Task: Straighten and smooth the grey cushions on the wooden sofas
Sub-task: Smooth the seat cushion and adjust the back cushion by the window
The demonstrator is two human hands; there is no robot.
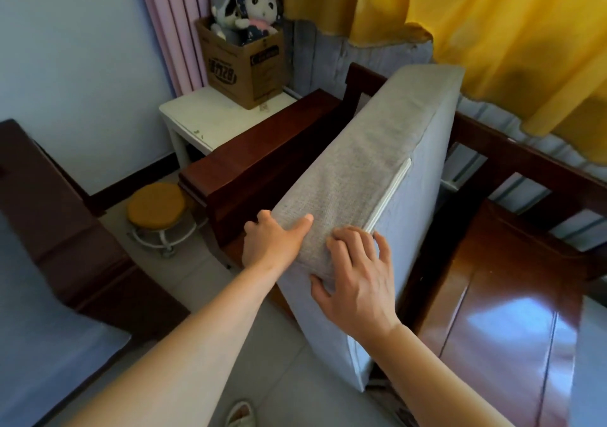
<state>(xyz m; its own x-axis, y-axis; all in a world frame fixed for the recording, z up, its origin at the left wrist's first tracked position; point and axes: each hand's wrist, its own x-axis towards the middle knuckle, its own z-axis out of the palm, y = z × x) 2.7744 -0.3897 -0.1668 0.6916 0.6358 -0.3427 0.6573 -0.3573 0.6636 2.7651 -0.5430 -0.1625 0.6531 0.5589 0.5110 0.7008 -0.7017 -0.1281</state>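
A thick grey cushion (371, 164) stands on its edge, tilted up against the left armrest side of the wooden sofa (269, 160). My left hand (272, 239) grips its near upper corner, thumb lying on the top face and fingers wrapped behind. My right hand (354, 279) holds the same corner from the right, fingers curled over the edge by the white piping. The sofa's bare glossy wooden seat (505, 295) shows to the right of the cushion.
A white side table (210, 121) carries a cardboard box (246, 65) with a doll inside. A round yellow stool (156, 208) stands on the tiled floor. Another sofa with a grey cushion (42, 338) lies at the left. Yellow curtains (492, 32) hang behind.
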